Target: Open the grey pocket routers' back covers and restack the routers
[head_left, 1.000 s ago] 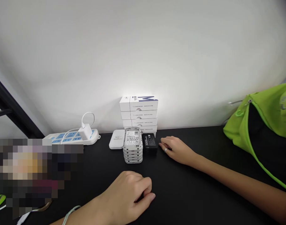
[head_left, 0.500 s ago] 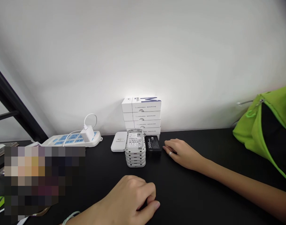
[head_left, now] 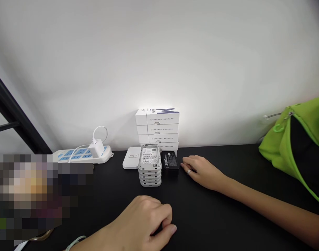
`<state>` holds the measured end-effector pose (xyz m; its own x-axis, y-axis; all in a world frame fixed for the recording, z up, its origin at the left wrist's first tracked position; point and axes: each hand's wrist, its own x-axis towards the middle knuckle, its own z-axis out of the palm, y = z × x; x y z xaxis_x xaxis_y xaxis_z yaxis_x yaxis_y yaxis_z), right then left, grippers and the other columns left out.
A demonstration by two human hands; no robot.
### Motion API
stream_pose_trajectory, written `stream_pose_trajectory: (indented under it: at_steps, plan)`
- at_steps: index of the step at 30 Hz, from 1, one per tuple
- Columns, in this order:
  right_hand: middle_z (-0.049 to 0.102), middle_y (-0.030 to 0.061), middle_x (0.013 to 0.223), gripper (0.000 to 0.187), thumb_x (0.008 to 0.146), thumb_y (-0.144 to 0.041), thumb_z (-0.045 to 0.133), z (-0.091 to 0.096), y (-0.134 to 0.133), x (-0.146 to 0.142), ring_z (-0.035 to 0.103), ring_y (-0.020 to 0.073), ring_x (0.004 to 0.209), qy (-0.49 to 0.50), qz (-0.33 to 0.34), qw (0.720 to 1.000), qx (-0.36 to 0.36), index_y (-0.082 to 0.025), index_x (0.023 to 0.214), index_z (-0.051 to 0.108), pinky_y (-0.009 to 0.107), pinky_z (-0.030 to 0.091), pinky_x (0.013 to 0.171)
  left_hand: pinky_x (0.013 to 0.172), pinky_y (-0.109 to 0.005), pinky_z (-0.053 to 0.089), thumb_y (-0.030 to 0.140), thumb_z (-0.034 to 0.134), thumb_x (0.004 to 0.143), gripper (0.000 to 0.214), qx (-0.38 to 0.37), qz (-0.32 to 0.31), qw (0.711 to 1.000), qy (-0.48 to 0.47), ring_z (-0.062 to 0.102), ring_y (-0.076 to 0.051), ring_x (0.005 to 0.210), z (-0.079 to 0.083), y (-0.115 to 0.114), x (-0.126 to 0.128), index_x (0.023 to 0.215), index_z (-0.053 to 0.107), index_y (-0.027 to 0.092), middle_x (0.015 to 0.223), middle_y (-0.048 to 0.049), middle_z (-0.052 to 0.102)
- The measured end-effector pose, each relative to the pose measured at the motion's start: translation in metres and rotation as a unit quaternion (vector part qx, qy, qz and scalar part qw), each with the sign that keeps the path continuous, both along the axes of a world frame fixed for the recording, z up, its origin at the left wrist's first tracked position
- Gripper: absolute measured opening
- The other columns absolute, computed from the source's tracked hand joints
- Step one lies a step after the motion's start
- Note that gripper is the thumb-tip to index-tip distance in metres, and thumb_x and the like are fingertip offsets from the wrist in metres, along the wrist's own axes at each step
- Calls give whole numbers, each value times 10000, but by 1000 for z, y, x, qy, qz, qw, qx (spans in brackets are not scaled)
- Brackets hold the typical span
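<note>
Battery point(head_left: 170, 160) just beside our open right hand point(head_left: 202, 172), nothing gripped; our left hand point(head_left: 141, 219) loosely curled, empty, resting on desk point(head_left: 227, 216).

The black surface point(head_left: 214, 223) is reading matte and unpatterned. At 3 o'clock, a zippered bag point(head_left: 311, 122) is showing lime green with black lining. At 9 o'clock, a power strip point(head_left: 81, 156) is showing white with blue socket panels. At 12 o'clock, white cartons point(head_left: 157, 128) are bearing a navy mark, and a battery pack point(head_left: 170, 160) is showing black with white lettering.
</note>
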<state>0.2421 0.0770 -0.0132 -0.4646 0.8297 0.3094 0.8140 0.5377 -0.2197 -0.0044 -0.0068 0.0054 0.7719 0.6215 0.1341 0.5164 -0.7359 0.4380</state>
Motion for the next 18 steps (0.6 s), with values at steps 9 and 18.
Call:
stream_pose_trajectory:
  at_steps: [9, 18]
  plan:
    - [448, -24, 600, 340, 899, -179, 429, 0, 0, 0, 424, 158, 565, 0, -1, 1000, 5, -243, 627, 236, 286, 309, 572, 535, -240, 281, 146, 564, 863, 308, 4, -1, 1000, 6, 370, -106, 524, -2, 0, 0, 673, 328, 200, 567, 65, 364]
    - [442, -25, 604, 339, 907, -193, 418, 0, 1, 0, 426, 163, 568, 1, -1, 1000, -1, -244, 630, 229, 287, 311, 574, 534, -234, 289, 144, 565, 858, 312, 9, -3, 1000, -2, 378, -105, 519, 0, 0, -1, 671, 322, 202, 566, 65, 371]
